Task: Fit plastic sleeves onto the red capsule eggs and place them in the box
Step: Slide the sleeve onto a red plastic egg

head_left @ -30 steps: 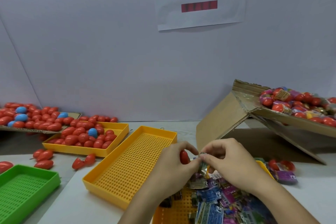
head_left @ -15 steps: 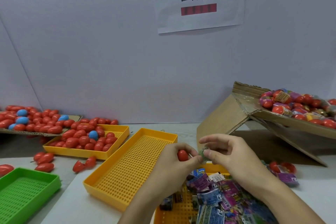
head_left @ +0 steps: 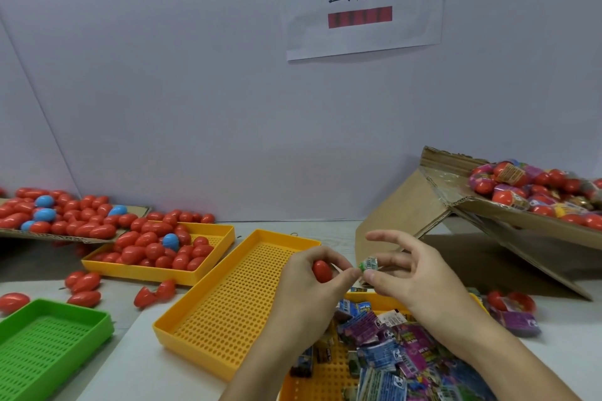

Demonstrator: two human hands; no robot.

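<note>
Egg (head_left: 322,271) gripped in left hand (head_left: 306,286) above desk, hard and slick; sleeve (head_left: 368,263) pinched by right hand (head_left: 413,280), thin, floppy (easily crushed). Best held at sleeve rim, egg by blunt end.

Brightness: bright and even, the light is soft and seems to come from above.
Shadows: a dark shadow lies on the table (head_left: 325,225) under the tilted cardboard box (head_left: 404,205); only faint shadows under the yellow tray (head_left: 228,299).
Glare: small shiny spots on the red eggs (head_left: 156,247) left of the yellow tray.
Sharpness: slightly soft everywhere; the red bar on the paper sign (head_left: 361,0) is unreadable.
Distortion: wide-angle bending, the wall seam far left of the sign leans.
</note>
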